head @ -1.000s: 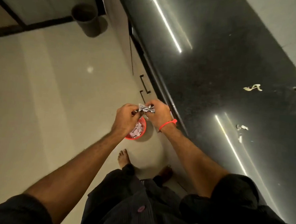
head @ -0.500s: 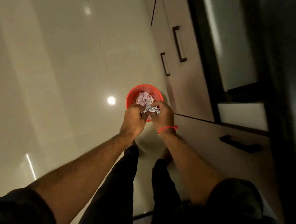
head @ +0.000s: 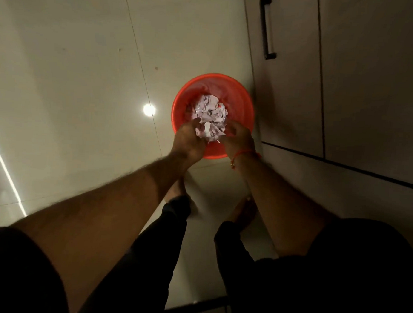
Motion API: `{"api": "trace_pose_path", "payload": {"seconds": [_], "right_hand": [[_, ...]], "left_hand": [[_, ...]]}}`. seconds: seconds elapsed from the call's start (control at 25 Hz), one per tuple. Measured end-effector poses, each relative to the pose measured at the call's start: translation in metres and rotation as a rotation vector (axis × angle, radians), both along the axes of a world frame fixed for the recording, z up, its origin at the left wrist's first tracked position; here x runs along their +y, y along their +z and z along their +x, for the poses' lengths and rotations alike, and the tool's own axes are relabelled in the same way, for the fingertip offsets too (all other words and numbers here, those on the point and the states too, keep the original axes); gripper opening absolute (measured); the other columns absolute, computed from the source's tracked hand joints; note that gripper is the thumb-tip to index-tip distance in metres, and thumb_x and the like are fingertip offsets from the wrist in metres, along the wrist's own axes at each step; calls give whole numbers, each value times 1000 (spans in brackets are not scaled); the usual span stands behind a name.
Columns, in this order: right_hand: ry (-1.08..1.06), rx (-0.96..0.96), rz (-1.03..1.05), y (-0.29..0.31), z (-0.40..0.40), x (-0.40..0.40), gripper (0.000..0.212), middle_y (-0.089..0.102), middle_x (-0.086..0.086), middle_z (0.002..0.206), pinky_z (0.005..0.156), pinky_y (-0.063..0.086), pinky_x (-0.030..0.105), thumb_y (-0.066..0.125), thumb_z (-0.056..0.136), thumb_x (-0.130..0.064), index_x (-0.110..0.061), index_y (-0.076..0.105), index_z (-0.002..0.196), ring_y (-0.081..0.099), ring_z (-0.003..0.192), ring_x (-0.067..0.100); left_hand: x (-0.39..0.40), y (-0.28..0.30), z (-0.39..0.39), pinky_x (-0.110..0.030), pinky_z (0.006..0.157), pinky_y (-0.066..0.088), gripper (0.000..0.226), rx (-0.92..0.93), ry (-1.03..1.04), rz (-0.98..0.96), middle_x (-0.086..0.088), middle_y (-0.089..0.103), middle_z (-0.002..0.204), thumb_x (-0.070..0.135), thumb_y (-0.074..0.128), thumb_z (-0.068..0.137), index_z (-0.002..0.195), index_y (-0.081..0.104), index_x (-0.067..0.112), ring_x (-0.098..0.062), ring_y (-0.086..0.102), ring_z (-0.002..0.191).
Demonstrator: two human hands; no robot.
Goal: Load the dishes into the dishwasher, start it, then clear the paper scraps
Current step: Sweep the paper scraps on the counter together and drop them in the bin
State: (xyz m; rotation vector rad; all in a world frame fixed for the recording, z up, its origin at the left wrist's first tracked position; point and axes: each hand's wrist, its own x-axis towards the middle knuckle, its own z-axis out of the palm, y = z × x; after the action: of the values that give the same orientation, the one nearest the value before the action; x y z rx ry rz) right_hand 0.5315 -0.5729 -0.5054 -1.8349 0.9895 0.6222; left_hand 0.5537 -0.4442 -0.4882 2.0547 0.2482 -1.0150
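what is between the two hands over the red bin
In the head view, a crumpled wad of white paper scraps sits between the left hand and right hand, above the round red plastic bin, which already holds more paper.

Both bare forearms are reaching forward and down, the left hand point(head: 189, 138) and right hand point(head: 238, 139) curling their fingers inward, close together.

the near rim of the red bin point(head: 245, 103) is hidden behind the left hand point(head: 189, 141) and right hand point(head: 240, 140). motion blur hides whether the fingers still pinch the paper scraps point(head: 209, 131). both feet are partly covered by the forearms. the cabinet handle point(head: 268, 28) is cut by the top edge.
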Motion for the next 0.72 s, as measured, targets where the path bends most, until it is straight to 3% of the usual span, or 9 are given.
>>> {"api": "trace_pose_path", "payload": {"seconds": [0.08,0.12,0.16,0.24,0.36,0.44,0.48,0.6,0.72], "right_hand": [[-27,-10,-62,3,-5,-3,48,63,11,130,104,43,26,52,86,9,-8,61,130,56,123,24],[-46,-33,-106,9,-7,-4,42,66,12,125,102,45,29,52,87,7,-6,65,125,59,120,24],[-57,-61,-154,18,-9,-3,33,70,11,116,97,48,30,55,88,2,-6,69,117,62,113,25],[-88,-123,-235,40,-11,1,14,73,8,96,79,50,27,64,85,-6,-8,73,95,66,95,24],[-140,-169,-202,79,-12,9,7,69,1,84,75,51,30,66,80,-6,-11,69,84,66,86,22],[-117,-135,-86,108,-14,13,20,73,2,96,84,55,34,60,81,-2,-15,70,92,68,95,22],[-94,-126,-60,125,-16,14,25,73,3,102,86,56,34,58,82,-2,-17,71,96,68,99,21],[-96,-155,-35,183,-31,12,24,74,-1,104,81,53,24,58,85,-8,-22,73,97,68,98,16],[-146,-207,8,259,-48,5,18,74,1,102,87,55,29,61,87,-8,-20,73,94,69,99,18]], "left_hand": [[7,5,-2,-15,94,50,38,-11,49,18,-5,63,136,2,59,98,135,60,13,-16,60,115],[9,10,-4,-8,83,50,29,-22,93,23,-3,67,126,-2,59,95,121,66,9,-7,62,102],[12,18,-6,-8,77,51,21,-42,132,21,2,70,111,-5,62,93,107,67,10,0,62,91],[16,36,-9,-18,80,55,17,-85,172,13,10,67,94,-1,69,91,96,66,15,-6,66,91],[18,73,-14,-10,81,49,17,-125,139,-53,3,71,111,6,71,93,106,69,17,-19,66,111],[18,102,-16,-7,85,47,27,-116,91,-57,-3,67,130,7,72,92,117,70,18,-23,62,121],[18,119,-17,-11,91,48,31,-124,75,-49,-4,65,134,8,74,91,120,70,17,-24,61,123],[19,179,-25,-30,104,50,31,-140,62,-45,-6,66,133,9,73,92,122,69,15,-25,64,120],[20,256,-37,-22,93,51,28,-201,16,-49,-2,69,127,13,72,93,120,70,17,-19,68,109]]}}
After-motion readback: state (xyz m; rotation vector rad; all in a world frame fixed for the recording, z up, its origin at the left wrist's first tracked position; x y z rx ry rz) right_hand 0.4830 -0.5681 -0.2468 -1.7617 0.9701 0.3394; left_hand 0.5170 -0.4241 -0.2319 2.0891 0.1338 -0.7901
